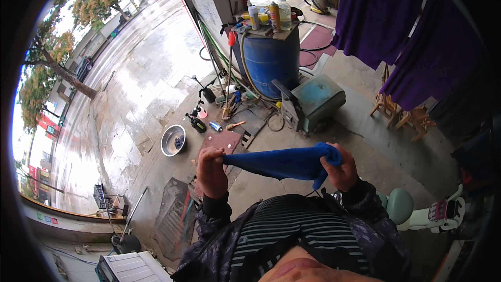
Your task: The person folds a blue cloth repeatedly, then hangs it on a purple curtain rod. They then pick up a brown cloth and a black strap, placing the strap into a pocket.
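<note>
A blue cloth (274,161) is stretched between my two hands in front of my chest. My left hand (211,172) pinches one narrow end of it at the fingertips. At the other end, my right hand (341,167) grips a bunched, folded part, and a short corner hangs down beside the thumb. Beyond the cloth, on the floor, a metal basin (173,140) has a dark wet rag in it. Spray bottles (195,122), a blue-and-white can (215,126) and a brush (235,125) lie or stand near the basin.
A blue plastic barrel (270,64) carries bottles and cans on a board. Beside it lies a grey-green wheeled bin (319,100). Purple cloths (379,15) hang at the upper right, above wooden stools (415,121). A light green scooter (426,215) stands at right; a rubber mat (174,219) lies at lower left.
</note>
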Motion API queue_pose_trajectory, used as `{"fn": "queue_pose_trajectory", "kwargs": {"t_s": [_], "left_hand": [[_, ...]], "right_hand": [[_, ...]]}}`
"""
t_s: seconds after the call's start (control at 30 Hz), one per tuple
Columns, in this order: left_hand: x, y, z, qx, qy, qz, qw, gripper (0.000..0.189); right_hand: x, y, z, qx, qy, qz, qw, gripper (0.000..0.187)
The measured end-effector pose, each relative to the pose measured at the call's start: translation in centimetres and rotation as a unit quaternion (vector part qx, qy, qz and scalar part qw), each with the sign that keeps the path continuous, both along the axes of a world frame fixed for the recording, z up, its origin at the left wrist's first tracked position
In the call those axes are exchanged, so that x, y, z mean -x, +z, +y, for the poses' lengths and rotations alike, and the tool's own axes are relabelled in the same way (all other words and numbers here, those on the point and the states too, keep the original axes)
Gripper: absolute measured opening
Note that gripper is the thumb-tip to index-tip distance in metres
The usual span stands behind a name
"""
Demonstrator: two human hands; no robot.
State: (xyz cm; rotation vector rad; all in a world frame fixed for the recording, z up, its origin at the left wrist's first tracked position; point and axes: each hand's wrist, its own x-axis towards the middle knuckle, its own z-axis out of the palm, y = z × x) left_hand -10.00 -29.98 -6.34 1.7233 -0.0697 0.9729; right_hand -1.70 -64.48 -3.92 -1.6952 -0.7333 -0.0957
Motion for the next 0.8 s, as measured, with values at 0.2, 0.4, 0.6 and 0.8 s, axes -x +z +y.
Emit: {"fn": "queue_pose_trajectory", "kwargs": {"t_s": [0.2, 0.4, 0.6, 0.8], "left_hand": [[3.6, 0.8, 3.6, 0.083, -0.034, -0.012, 0.996, 0.005], [8.6, 2.2, 8.0, 0.164, -0.039, -0.037, 0.985, 0.006], [14.0, 3.2, 12.9, 0.104, 0.008, -0.048, 0.993, 0.008], [19.5, 4.4, 15.8, 0.156, 0.017, -0.082, 0.984, 0.013]], "right_hand": [[2.5, 0.4, 3.5, 0.024, -0.004, -0.022, 0.999, 0.028], [4.7, -0.9, 8.5, 0.037, 0.052, -0.021, 0.998, 0.029], [6.7, -2.2, 14.0, 0.065, 0.112, 0.039, 0.991, 0.031], [7.7, -3.8, 19.5, 0.069, 0.173, 0.025, 0.982, 0.031]]}}
